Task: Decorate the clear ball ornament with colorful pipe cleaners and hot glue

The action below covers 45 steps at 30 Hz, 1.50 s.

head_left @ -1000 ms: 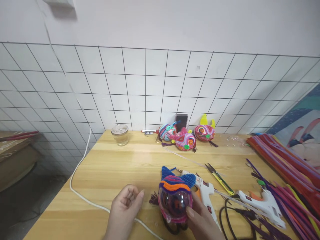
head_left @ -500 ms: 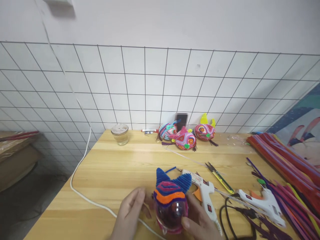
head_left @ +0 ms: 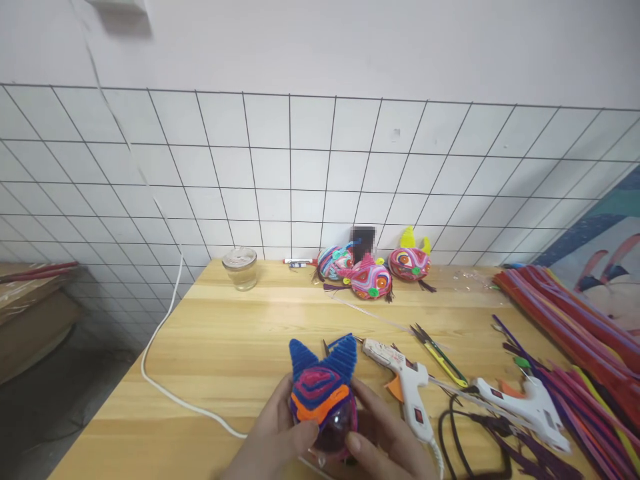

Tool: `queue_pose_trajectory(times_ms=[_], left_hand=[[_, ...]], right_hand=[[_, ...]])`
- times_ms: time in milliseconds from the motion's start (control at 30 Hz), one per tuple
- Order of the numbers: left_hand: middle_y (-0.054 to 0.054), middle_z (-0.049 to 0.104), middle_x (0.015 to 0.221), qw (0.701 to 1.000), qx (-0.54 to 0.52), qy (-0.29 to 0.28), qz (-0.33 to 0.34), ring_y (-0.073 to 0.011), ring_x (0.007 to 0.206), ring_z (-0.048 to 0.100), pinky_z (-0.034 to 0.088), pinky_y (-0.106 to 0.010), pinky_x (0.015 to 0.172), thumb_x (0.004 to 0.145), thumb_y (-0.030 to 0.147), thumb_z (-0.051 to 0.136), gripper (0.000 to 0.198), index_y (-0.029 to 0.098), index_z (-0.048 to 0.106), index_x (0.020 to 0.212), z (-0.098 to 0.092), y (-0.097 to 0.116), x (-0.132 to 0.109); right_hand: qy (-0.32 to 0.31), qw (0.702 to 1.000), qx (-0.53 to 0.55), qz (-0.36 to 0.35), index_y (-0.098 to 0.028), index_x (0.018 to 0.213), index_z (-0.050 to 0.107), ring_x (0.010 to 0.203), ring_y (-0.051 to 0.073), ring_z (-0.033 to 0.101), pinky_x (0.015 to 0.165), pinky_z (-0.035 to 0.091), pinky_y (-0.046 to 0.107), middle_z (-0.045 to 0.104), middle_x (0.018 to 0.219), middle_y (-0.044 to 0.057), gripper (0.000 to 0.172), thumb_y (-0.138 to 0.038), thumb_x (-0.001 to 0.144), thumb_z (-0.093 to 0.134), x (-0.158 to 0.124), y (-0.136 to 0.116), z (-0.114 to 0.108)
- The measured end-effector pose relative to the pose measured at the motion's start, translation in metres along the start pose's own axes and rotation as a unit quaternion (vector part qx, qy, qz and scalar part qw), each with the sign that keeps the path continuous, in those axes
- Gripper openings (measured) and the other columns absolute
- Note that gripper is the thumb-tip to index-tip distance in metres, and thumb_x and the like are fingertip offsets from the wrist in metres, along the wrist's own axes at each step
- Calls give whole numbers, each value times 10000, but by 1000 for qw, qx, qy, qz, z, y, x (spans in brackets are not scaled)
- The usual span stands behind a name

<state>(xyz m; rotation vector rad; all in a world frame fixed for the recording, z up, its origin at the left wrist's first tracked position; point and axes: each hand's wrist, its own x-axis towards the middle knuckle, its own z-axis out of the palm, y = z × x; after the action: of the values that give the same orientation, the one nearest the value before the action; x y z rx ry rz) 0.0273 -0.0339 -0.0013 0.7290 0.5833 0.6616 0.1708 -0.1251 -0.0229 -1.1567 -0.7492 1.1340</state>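
Between my two hands is a round craft ornament, a dark clear ball partly wrapped in blue, pink, purple and orange pipe cleaners, with two blue pointed ears on top. My left hand wraps its left side, the thumb pressing on the orange band. My right hand grips the right side, its thumb low on the bare, shiny part of the ball. The fingers behind the ball are mostly hidden. Just right of my right hand lies a white glue gun with an orange trigger.
A second glue gun, yellow-handled scissors and bundles of pipe cleaners lie to the right. Finished-looking ornaments and a glass of liquid stand by the tiled wall. A white cable crosses the left side.
The ornament has shifted left and tilted slightly. My left hand, beside it with its fingers bent earlier, now holds it; my right hand has moved left along with it.
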Motion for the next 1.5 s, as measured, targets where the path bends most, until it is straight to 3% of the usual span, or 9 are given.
queue_pose_trajectory(times_ms=[200,367,600,767,867,967,1167,1367,1500], left_hand=[[-108,759,987,995,29,78,54,-291,938,679,537,-372,822,472,291,885,555,196,693,984,2,-1,3],[-99,767,956,980,50,163,105,-311,898,690,564,-359,726,476,359,875,618,207,664,1036,-5,-1,8],[-80,750,1033,961,70,211,166,-275,984,675,558,-311,786,526,355,848,614,199,622,1075,-20,-1,19],[-36,759,974,953,56,240,178,-254,979,673,553,-287,781,503,387,857,588,224,645,1027,-26,6,23],[-21,751,972,951,27,245,185,-235,965,676,558,-264,751,523,372,855,548,226,651,1011,-31,12,24],[-20,743,961,954,11,240,178,-219,920,684,562,-242,682,554,349,848,506,218,648,1000,-35,15,24],[-4,750,955,955,-15,234,182,-203,887,690,561,-246,703,588,331,833,434,221,665,973,-36,20,22],[41,750,936,951,-59,247,175,-162,834,692,580,-224,684,535,306,863,444,248,682,935,-42,24,29],[35,756,878,952,-68,254,157,-170,771,700,607,-269,643,528,332,863,425,233,687,902,-44,25,30]], right_hand=[[25,982,-180,-49,-264,1231,573,628,203,628,576,495,297,665,716,31,449,-459,831,628,3,4,-11],[90,966,-208,-120,-270,1077,643,490,112,552,470,467,245,646,881,34,275,-436,868,577,2,3,-8],[50,950,-269,-151,-252,1024,673,528,122,539,457,457,225,635,858,41,214,-367,882,561,-1,-12,-5],[-13,906,-399,-140,-247,1040,655,520,114,567,512,471,233,647,869,36,193,-287,900,529,-3,-37,-16],[26,882,-447,-148,-235,935,670,501,129,590,523,478,257,673,809,36,175,-310,909,514,0,-54,-34],[57,834,-521,-173,-249,856,695,739,216,672,675,510,313,709,793,45,162,-294,883,542,7,-69,-52],[135,784,-587,-150,-249,810,699,745,245,678,670,504,339,739,807,53,195,-359,850,542,13,-105,-91],[280,698,-655,-72,-209,858,702,796,288,692,682,489,370,751,857,84,255,-394,853,526,10,-144,-179],[282,646,-710,-14,-193,882,669,774,192,662,685,503,330,704,883,49,182,-325,901,546,7,-152,-235]])
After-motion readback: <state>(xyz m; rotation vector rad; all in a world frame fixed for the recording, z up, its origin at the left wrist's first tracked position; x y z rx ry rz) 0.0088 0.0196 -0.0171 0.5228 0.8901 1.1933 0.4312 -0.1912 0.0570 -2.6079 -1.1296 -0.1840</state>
